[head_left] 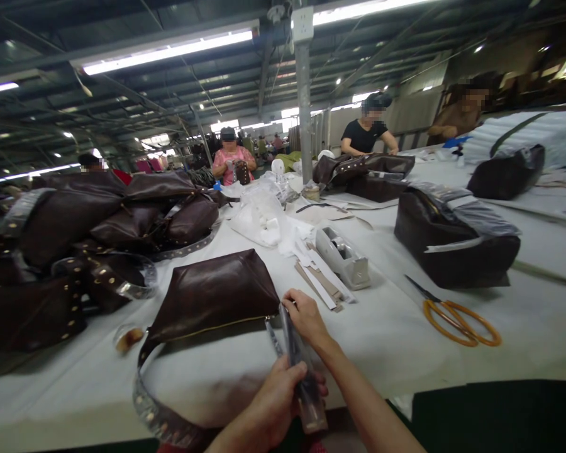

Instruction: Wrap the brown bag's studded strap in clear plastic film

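Note:
A dark brown leather bag (217,292) lies on the white table (405,327) in front of me, its studded strap (151,402) looping toward the near edge. My left hand (276,393) is closed around the lower part of a strap wrapped in clear plastic (302,371). My right hand (306,318) pinches the upper end of that same strap, right beside the bag's corner.
A pile of brown leather bags (75,233) fills the left side. A tape dispenser (343,257) and card strips (321,283) lie ahead, orange-handled scissors (457,318) to the right, a wrapped dark bag (453,236) beyond. Several other people work at the far end.

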A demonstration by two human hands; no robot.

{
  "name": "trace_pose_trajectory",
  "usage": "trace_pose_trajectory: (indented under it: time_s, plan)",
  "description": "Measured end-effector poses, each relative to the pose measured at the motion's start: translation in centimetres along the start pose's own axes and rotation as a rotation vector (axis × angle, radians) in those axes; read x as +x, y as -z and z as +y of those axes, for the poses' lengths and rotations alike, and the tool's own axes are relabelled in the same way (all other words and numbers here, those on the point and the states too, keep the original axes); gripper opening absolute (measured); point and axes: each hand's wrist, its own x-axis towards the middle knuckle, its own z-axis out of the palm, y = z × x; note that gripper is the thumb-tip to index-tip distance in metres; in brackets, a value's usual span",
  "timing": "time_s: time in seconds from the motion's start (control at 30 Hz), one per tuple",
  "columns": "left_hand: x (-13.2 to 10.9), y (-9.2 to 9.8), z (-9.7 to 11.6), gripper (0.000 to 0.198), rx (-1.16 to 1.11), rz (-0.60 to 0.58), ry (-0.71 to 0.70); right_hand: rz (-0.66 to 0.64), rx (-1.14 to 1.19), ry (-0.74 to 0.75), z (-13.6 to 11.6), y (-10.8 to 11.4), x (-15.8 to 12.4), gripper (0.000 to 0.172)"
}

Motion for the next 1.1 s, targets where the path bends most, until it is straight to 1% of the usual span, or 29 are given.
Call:
trace_pose_trajectory:
  time_s: [0.1, 0.17, 0.23, 0.3, 0.37, 0.43, 0.47, 0.53, 0.6, 0.63, 0.67, 0.7, 0.73, 0.77, 0.8, 0.83, 0.87, 0.9, 0.93, 0.97, 1.0, 1.03, 1.1]
  plan:
    - [0.1, -0.3, 0.1, 0.033, -0.019, 0.035, 0.001, 0.004, -0.056, -0.067, -0.4, 0.5, -0.2, 0.013]
    - [0.3, -0.1, -0.1, 0.031, -0.034, 0.066, 0.012, -0.022, -0.085, -0.086, -0.7, 1.0, -0.8, 0.021]
    - [0.8, 0.2, -0.6, 0.029, -0.049, 0.088, 0.025, -0.094, -0.122, -0.098, -0.9, 1.4, -1.6, 0.031]
    - [1.7, 0.4, -1.3, 0.027, -0.065, 0.105, 0.018, -0.218, -0.185, -0.166, -0.9, 1.4, -2.2, 0.031]
    - [2.6, 0.4, -1.8, 0.023, -0.069, 0.107, -0.027, -0.310, -0.271, -0.223, -1.1, 0.9, -2.6, 0.028]
    - [2.8, 0.6, -2.0, 0.019, -0.052, 0.090, -0.065, -0.348, -0.413, -0.229, -1.5, 0.1, -3.0, 0.026]
    - [2.5, 0.9, -2.0, 0.018, -0.031, 0.077, -0.068, -0.354, -0.498, -0.212, -1.7, -0.4, -3.1, 0.024]
    - [0.9, 2.0, -1.8, 0.019, 0.036, 0.047, -0.068, -0.345, -0.640, -0.156, -1.9, -1.1, -3.3, 0.021]
    - [-1.7, 3.9, -1.4, 0.024, 0.130, 0.042, -0.108, -0.334, -0.722, -0.097, -1.7, -1.5, -3.0, 0.022]
    - [-3.2, 5.2, -1.0, 0.027, 0.177, 0.065, -0.155, -0.327, -0.745, -0.072, -1.5, -1.7, -2.7, 0.022]
    - [-4.8, 6.7, -0.7, 0.026, 0.219, 0.114, -0.214, -0.319, -0.765, -0.055, -1.3, -1.8, -2.3, 0.022]
    - [-6.5, 8.4, -0.3, 0.023, 0.262, 0.195, -0.297, -0.312, -0.783, -0.051, -1.1, -2.0, -1.7, 0.022]
    - [-8.0, 10.2, 0.0, 0.022, 0.333, 0.323, -0.419, -0.306, -0.799, -0.056, -0.9, -2.1, -1.0, 0.022]
    - [-9.5, 12.1, 0.4, 0.024, 0.422, 0.488, -0.555, -0.300, -0.814, -0.065, -0.7, -2.3, -0.2, 0.023]
    - [-10.7, 14.1, 0.6, 0.027, 0.498, 0.667, -0.652, -0.296, -0.826, -0.073, -0.5, -2.5, 0.6, 0.024]
    - [-11.8, 16.0, 0.8, 0.030, 0.524, 0.852, -0.709, -0.295, -0.836, -0.080, -0.3, -2.7, 1.4, 0.024]
    - [-12.7, 17.8, 0.8, 0.033, 0.536, 0.973, -0.712, -0.296, -0.846, -0.083, -0.2, -2.9, 2.2, 0.025]
    - [-13.3, 19.5, 0.7, 0.034, 0.539, 1.036, -0.682, -0.297, -0.855, -0.081, -0.1, -3.1, 2.9, 0.025]
    - [-13.6, 21.0, 0.3, 0.031, 0.533, 1.048, -0.634, -0.298, -0.865, -0.077, -0.1, -3.3, 3.6, 0.026]
    - [-13.8, 22.1, -0.2, 0.029, 0.523, 1.023, -0.577, -0.300, -0.877, -0.072, -0.1, -3.4, 4.2, 0.026]
    - [-13.7, 22.9, -0.9, 0.028, 0.508, 0.970, -0.520, -0.301, -0.890, -0.065, -0.1, -3.6, 4.7, 0.027]
    - [-13.5, 23.5, -1.6, 0.029, 0.482, 0.892, -0.471, -0.303, -0.904, -0.057, -0.1, -3.7, 5.2, 0.027]
    - [-12.5, 23.7, -3.3, 0.033, 0.382, 0.692, -0.428, -0.307, -0.933, -0.038, -0.4, -3.7, 5.6, 0.027]
